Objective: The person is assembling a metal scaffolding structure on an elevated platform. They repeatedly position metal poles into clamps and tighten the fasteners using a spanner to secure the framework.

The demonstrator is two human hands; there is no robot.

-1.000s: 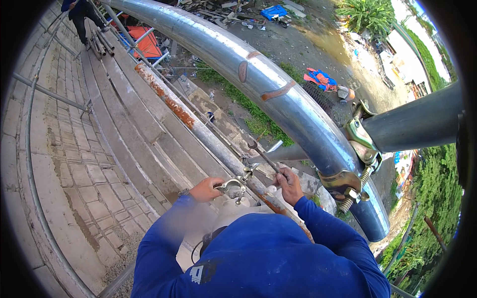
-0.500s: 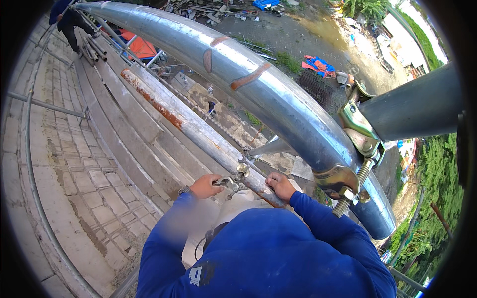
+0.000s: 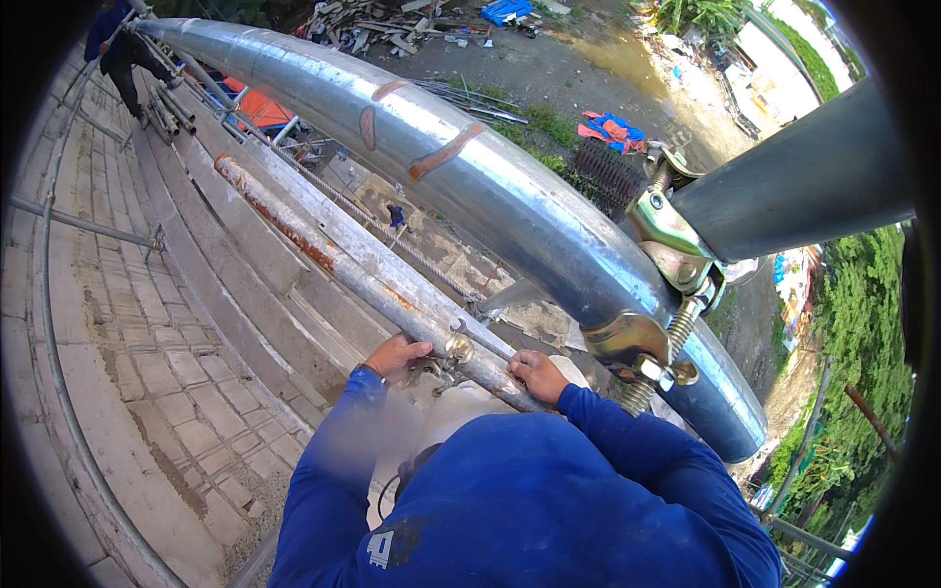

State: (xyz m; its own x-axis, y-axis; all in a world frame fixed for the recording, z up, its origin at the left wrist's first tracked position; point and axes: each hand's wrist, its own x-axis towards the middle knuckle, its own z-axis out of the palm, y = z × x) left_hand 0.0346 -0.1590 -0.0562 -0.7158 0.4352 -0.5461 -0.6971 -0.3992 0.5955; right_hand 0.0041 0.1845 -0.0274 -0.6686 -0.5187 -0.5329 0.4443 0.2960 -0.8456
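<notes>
A rust-streaked scaffold tube (image 3: 377, 291) runs from in front of my body toward the far left. Near its close end sits a metal scaffold clamp (image 3: 458, 347). My left hand (image 3: 396, 357) is closed on the clamp's lower part, mostly covered by the fingers. My right hand (image 3: 538, 376) grips the tube near its end, fingers curled over the top. Above and right, a thick shiny scaffold pipe (image 3: 529, 208) crosses the view. A bolted coupler (image 3: 655, 284) joins it to a dark grey pipe (image 3: 799, 181).
Concrete ledges (image 3: 230, 230) step down to paving blocks (image 3: 167, 377) at left. A pale plank (image 3: 338, 220) lies beside the tube. A person (image 3: 127, 54) stands at far left near loose pipes (image 3: 169, 110). Far below, another person (image 3: 396, 215) and debris show beyond the edge.
The tube has shifted left, baring more of the pale plank beside it. The clamp has turned, and its open jaw near my left hand shows less. Both hands keep their holds.
</notes>
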